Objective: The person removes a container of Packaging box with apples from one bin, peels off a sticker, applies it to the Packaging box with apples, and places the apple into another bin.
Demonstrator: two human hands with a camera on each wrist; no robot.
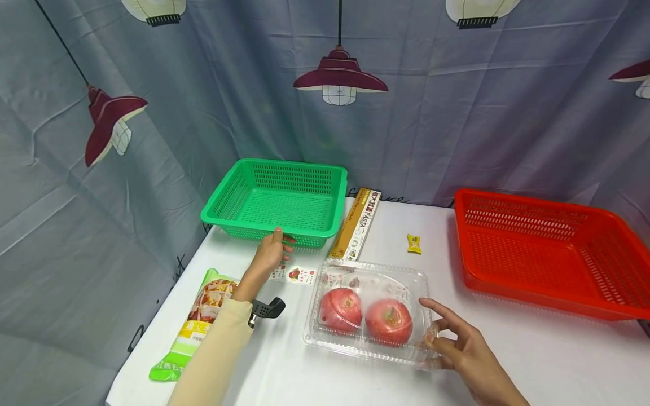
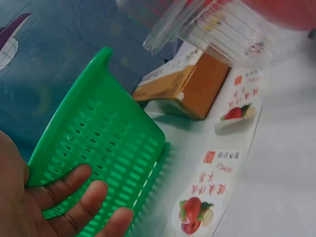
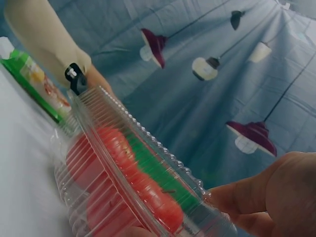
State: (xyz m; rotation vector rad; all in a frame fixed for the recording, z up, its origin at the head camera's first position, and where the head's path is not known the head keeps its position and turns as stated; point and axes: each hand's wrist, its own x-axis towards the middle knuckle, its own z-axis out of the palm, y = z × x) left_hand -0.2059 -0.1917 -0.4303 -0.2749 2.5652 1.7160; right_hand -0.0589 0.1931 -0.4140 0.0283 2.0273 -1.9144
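My left hand (image 1: 269, 255) grips the front rim of a green perforated basket (image 1: 299, 235). In the left wrist view its fingers (image 2: 94, 195) lie along the basket's outer wall; the thumb tip is hidden there. My right hand (image 1: 464, 347) pinches the right edge of a clear plastic container (image 1: 374, 274), thumb on top. Inside the container are two round red fruits (image 1: 390, 320) that look like apples. Whether the container rests fully on the table cannot be told. A printed paper strip (image 1: 306, 276) lies partly behind it, near my left hand.
A green food bag (image 1: 193, 327) lies left of my left forearm. Behind the container is a long pasta box (image 1: 358, 223). A small yellow packet (image 1: 413, 243) lies to the right of that box. The red basket (image 1: 533, 299) stands at the right, and a lamp-printed curtain (image 1: 406, 146) hangs behind.
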